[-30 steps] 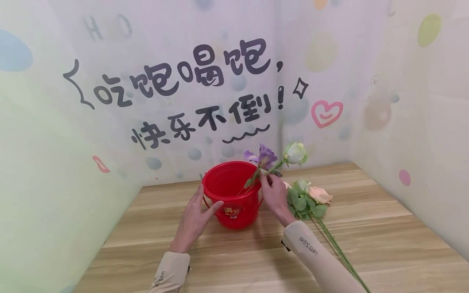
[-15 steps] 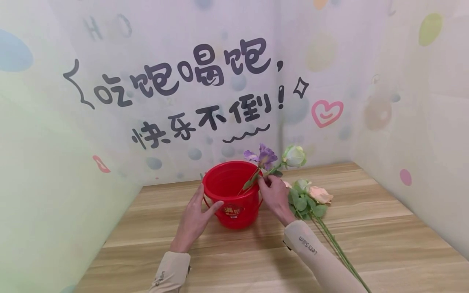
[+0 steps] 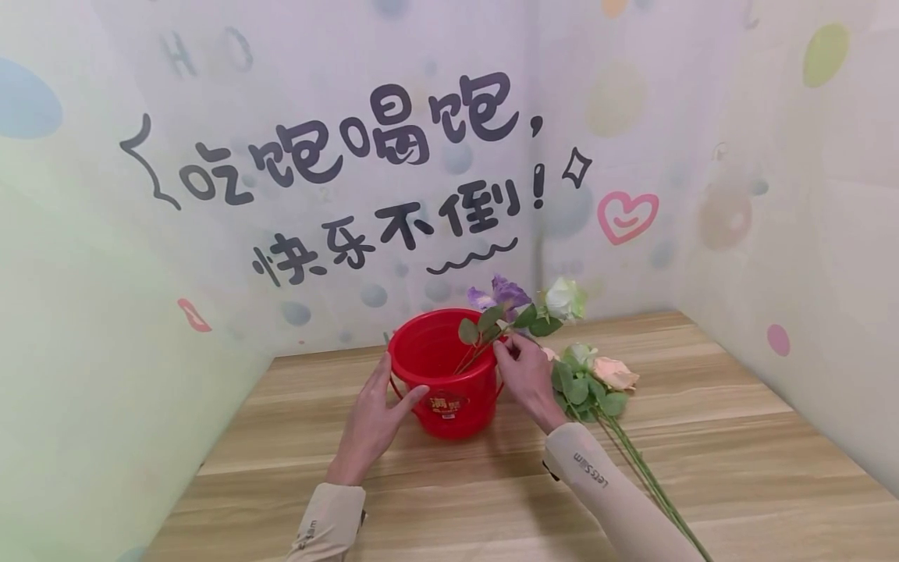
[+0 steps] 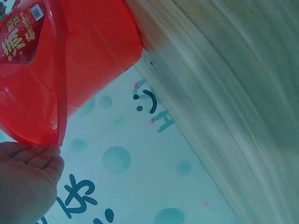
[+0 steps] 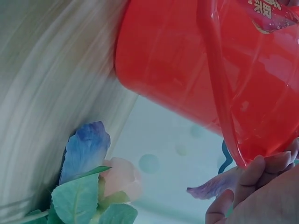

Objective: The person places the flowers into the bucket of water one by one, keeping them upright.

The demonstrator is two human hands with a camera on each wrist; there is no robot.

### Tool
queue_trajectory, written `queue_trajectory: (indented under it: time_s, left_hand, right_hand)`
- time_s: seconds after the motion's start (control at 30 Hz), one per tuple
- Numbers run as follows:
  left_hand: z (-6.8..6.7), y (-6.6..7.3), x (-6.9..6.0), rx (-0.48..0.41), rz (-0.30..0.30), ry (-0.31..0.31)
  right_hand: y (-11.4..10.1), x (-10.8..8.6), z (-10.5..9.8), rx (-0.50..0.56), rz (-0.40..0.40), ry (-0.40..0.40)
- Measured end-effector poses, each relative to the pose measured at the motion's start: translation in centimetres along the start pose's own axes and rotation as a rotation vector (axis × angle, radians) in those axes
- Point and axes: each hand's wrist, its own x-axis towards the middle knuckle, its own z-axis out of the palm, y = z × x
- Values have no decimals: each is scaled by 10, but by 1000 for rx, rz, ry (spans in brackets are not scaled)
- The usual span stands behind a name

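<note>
A red bucket stands upright on the wooden table. My left hand rests against its left side, fingers fairly straight near the rim and thumb spread across the front. At the right rim, my right hand pinches the stem of a white rose, whose green leaves spread over the bucket's mouth. A purple flower leans out beside it, partly behind the leaves. Both stems run down into the bucket, where their ends are hidden. In the right wrist view, the fingers touch the rim; the stem is hidden.
On the table to the right lie more long-stemmed flowers, among them a peach rose and a pale green-white one. Their stems run toward the front edge, beside my right sleeve. A printed wall closes the back.
The white rose has turned in my right fingers, so its bloom faces another way and its leaves now show over the bucket's mouth. My left hand and the bucket have stayed put.
</note>
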Motion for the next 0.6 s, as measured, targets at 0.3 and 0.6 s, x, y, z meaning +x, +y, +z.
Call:
queue_trajectory:
  time_s: [0.3,0.6]
  left_hand:
    - [3,0,0,12,18,12]
    - [1,0,0,3,5,2]
  right_hand:
    - [8,-3,-3,67,7,-19]
    - [18,-7,-16,189,26,-20]
